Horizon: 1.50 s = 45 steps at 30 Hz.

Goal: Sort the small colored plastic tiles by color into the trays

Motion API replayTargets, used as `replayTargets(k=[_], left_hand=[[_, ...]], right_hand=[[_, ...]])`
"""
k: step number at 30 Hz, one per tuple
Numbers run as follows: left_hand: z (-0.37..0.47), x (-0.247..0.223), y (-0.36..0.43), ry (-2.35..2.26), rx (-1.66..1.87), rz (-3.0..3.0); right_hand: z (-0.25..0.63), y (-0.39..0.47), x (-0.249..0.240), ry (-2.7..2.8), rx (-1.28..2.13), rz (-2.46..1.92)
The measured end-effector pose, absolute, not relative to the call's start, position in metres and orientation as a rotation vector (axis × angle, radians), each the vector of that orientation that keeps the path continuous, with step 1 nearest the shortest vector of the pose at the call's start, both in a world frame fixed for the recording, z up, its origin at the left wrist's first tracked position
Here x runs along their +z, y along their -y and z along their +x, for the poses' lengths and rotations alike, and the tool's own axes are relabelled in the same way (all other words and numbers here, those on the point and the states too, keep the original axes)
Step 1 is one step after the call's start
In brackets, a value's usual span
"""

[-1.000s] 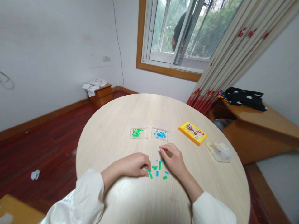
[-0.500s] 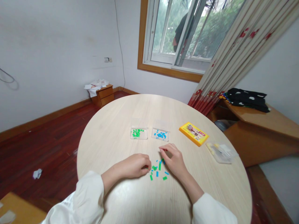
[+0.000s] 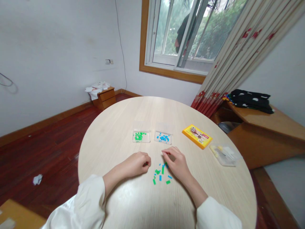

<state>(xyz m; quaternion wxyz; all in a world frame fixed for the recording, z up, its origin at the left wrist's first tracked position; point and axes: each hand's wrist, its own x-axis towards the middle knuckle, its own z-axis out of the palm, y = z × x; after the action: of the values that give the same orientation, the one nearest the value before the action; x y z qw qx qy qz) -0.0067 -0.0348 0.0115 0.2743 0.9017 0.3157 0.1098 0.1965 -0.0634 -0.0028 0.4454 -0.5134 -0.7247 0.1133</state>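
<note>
Several small green and blue building bricks lie loose on the round table between my hands. My left hand is curled closed above the tabletop, left of the pile; whatever its fingers hold, if anything, is hidden. On the right, my right hand has thumb and forefinger pressed together in a pinch, its side beside the pile's upper edge. Anything in that pinch is too small to make out. Beyond the hands stand a clear box of green bricks and a clear box of blue bricks.
To the right lie a yellow picture box and a clear plastic case. A wooden side desk with dark cloth stands past the table's right edge. Through the window, a person in dark clothing is partly visible.
My left hand has moved slightly left and up, away from the loose bricks. My right hand holds nearly the same place and pinch.
</note>
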Motion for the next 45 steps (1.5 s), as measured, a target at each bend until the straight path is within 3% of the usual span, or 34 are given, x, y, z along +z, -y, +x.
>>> replayTargets(k=[35, 45], left_hand=[[-0.007, 0.004, 0.038, -0.874, 0.416, 2.367], [-0.010, 0.010, -0.019, -1.249, 0.914, 2.214]], right_hand=[[0.196, 0.060, -0.007, 1.806, 0.286, -1.290], [0.196, 0.060, -0.007, 1.804, 0.288, -1.280]])
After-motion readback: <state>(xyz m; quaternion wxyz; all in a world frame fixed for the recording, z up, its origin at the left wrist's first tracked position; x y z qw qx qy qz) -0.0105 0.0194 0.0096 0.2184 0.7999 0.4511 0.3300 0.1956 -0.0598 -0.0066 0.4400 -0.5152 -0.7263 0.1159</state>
